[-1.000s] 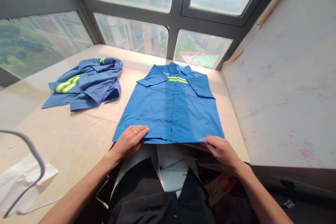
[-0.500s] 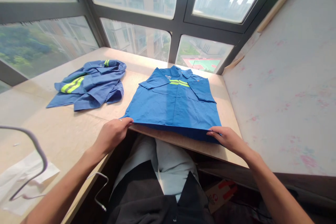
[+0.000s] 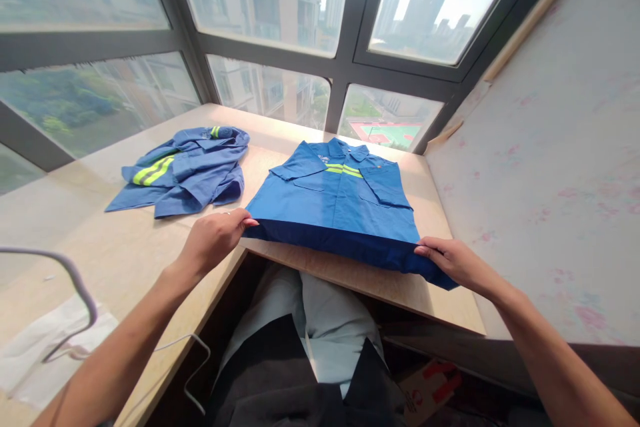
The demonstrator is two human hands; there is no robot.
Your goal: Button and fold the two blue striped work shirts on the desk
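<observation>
A blue work shirt (image 3: 330,203) with yellow-green stripes across its chest lies front up on the wooden table, collar toward the window, its short sleeves laid inward over the front. My left hand (image 3: 216,235) pinches the left end of its near edge. At the right end of that same edge, my right hand (image 3: 453,261) is closed on the cloth between thumb and fingers. The edge is lifted and stretched between both hands, and a darker layer of cloth shows below it, at the table's front.
A second blue work shirt (image 3: 193,170), crumpled, lies on the table (image 3: 150,240) at the left. White paper (image 3: 60,347) and a grey cable (image 3: 75,280) are at the near left. Windows (image 3: 270,90) rise behind; a flowered wall (image 3: 540,167) stands at the right.
Both hands have raised the shirt's near edge a little, and more of the darker cloth beneath shows. My right hand has shifted slightly right. The camera view has tilted up somewhat.
</observation>
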